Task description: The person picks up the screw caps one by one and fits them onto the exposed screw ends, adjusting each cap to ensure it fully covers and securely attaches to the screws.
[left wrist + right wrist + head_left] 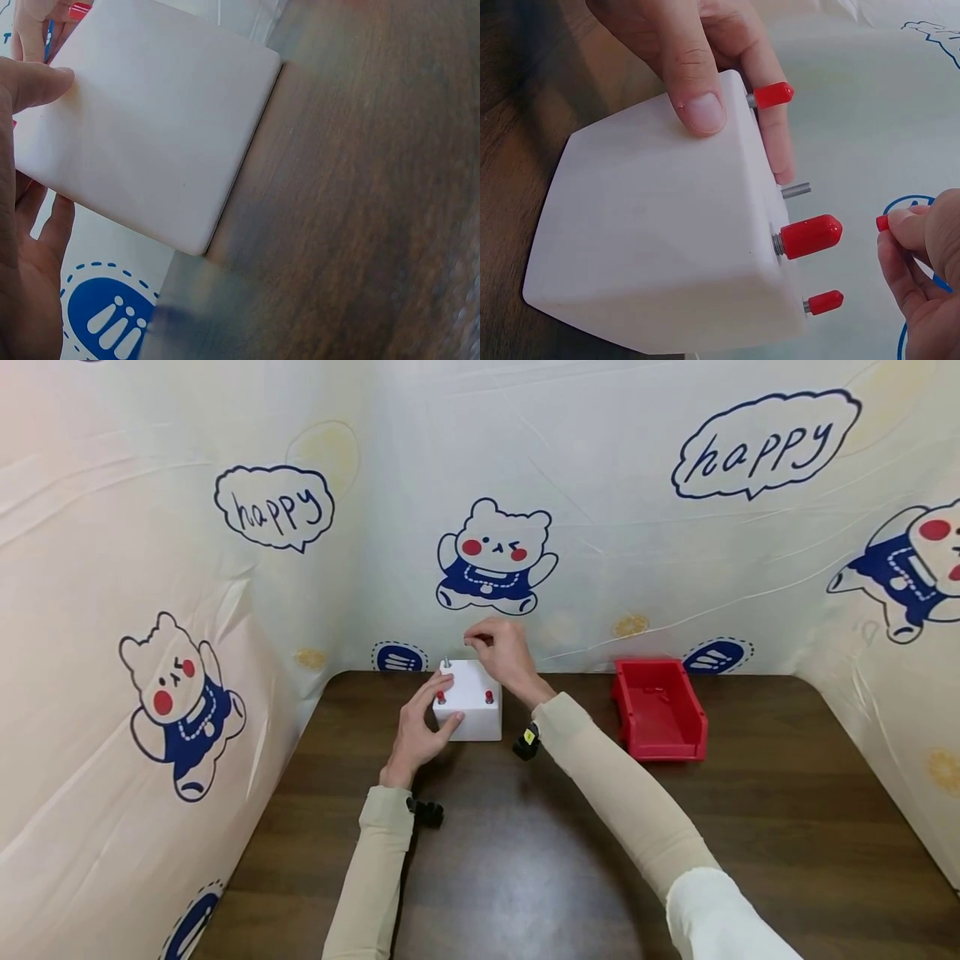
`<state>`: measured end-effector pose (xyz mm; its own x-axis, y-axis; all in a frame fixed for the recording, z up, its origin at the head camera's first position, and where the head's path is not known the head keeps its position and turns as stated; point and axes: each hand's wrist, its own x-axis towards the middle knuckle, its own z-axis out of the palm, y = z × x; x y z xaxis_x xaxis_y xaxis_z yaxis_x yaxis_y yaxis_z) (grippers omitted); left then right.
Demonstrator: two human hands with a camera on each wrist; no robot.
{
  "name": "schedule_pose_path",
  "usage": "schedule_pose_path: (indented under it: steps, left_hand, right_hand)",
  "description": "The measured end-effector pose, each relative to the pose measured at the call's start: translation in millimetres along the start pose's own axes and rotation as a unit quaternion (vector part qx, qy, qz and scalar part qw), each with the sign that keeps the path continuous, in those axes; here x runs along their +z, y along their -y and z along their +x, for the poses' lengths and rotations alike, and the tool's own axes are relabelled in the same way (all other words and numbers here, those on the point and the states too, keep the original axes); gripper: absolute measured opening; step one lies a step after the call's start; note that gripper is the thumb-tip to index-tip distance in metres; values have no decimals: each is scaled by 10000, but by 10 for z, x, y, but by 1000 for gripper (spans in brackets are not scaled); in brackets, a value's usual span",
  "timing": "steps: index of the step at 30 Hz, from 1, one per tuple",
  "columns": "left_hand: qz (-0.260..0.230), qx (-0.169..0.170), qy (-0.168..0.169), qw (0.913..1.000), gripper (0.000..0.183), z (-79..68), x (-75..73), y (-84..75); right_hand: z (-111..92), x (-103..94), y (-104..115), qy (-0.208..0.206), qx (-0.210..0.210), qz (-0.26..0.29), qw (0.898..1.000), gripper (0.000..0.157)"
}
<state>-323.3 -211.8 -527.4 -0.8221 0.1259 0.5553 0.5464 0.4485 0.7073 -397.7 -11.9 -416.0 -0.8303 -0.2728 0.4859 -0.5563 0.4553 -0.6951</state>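
A white box (468,725) stands on the table, metal studs sticking up from its top. Red caps (810,236) cover three of the studs, while one stud (796,190) at the far left is bare. My left hand (422,727) holds the box at its left side, thumb against the near face and fingers over the top edge. Above the box's far right part, my right hand (504,653) pinches a small red cap (883,223) between thumb and fingertip, apart from the studs. That cap is mostly hidden by the fingers.
To the right of the box sits a red open bin (696,727) with a few small red pieces inside. The brown wooden table (510,860) is backed by a printed white cloth (390,560) on the far side and both flanks.
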Motion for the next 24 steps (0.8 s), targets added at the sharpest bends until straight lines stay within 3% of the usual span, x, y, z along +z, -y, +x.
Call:
schedule_pose_path:
  steps: [6,14,24]
  left_hand:
    - [-36,-25,-12,10000,54,0,1,-81]
    - [-264,50,-17,9996,52,2,-70,-341]
    - [-190,134,35,9997,52,-5,-84,-394]
  right_hand:
    - [17,36,12,-22,14,36,10000,13]
    - [50,105,23,70,29,-37,10000,14]
    - [22,222,-3,1,39,-44,10000,13]
